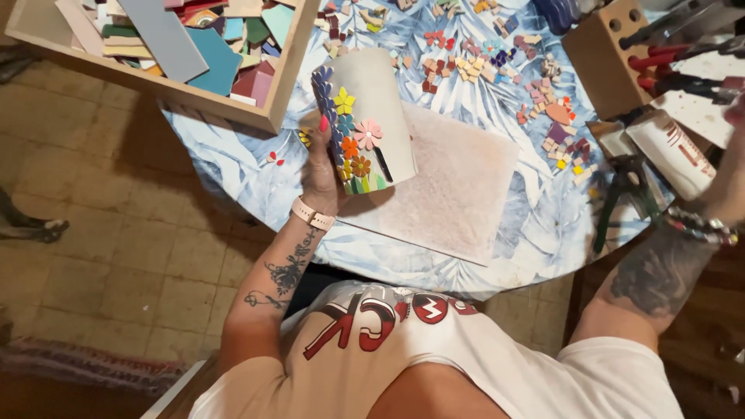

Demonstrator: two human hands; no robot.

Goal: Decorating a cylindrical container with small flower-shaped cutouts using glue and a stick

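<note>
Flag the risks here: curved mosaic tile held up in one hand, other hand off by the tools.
1. The curved tile is gripped only by the left hand at its edge, above the mat; a slip might chip it or knock off the glued flowers.
2. The right hand is reaching near the glue bottle and pliers at the table edge; these could get knocked off.
</note>
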